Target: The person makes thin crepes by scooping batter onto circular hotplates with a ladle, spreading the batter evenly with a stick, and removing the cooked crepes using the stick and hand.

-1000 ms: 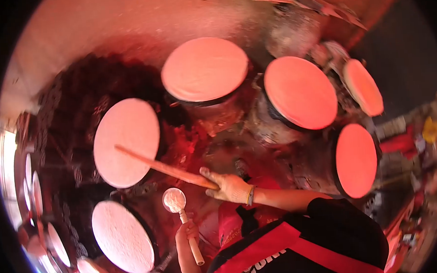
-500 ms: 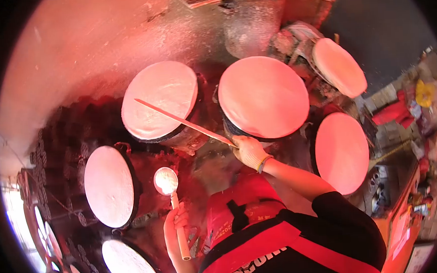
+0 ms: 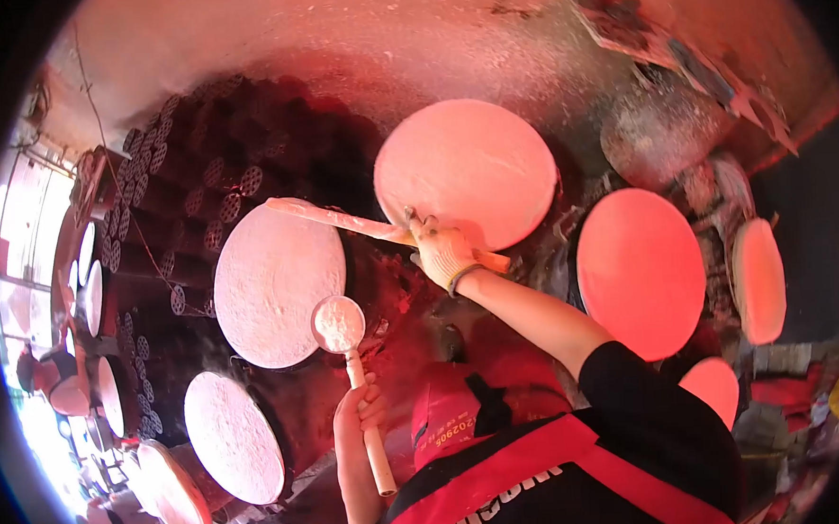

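Observation:
My left hand (image 3: 368,404) is wrapped round the pale handle of a ladle (image 3: 338,325), held upright with its round bowl up. Something whitish shows in the bowl. My right hand (image 3: 443,251), in a light knitted glove, grips a long flat wooden stick (image 3: 341,219). The stick points left, its far end over the upper edge of a pale round disc (image 3: 279,288) with a dark rim. Behind the gloved hand is another large pale round disc (image 3: 467,169). Whether the hand touches that disc I cannot tell.
More pale discs stand around me, one at the right (image 3: 640,274) and one at the lower left (image 3: 234,438). Stacked dark cylinders with holed ends (image 3: 212,192) fill the back left. A rough grey drum-shaped object (image 3: 664,131) stands at the upper right.
My view has turned left, so the discs appear further right. The stick and my gloved hand now reach over different discs. The ladle stays upright in my left hand.

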A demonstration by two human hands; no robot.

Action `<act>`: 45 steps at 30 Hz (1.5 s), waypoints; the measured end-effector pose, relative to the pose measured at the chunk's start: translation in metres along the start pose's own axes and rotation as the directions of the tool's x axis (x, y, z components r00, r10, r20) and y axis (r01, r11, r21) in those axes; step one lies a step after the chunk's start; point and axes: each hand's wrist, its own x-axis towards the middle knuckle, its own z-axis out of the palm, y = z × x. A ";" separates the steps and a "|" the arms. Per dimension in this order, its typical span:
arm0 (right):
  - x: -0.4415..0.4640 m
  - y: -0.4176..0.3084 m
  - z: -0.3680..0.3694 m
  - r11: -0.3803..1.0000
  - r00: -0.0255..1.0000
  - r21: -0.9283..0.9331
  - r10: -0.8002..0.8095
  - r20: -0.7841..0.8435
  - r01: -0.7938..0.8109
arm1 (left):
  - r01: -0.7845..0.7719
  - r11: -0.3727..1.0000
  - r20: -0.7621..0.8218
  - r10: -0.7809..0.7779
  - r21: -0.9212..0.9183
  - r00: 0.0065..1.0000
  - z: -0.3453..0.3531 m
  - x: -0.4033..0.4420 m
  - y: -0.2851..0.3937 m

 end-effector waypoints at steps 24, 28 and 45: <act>-0.347 0.387 -0.451 0.408 0.123 0.906 0.911 -0.395 -0.116 | 0.401 0.915 0.106 -0.403 0.040 0.909 0.114 0.093 -0.029; -0.485 0.459 -0.422 0.316 0.008 0.948 0.949 -0.316 0.023 | 0.449 0.888 0.096 -0.441 -0.098 0.892 0.118 0.072 -0.078; -0.616 0.613 -0.240 0.060 -0.698 0.954 0.669 -0.256 -0.293 | 0.312 0.947 0.034 -0.310 -0.073 0.950 0.078 0.029 -0.236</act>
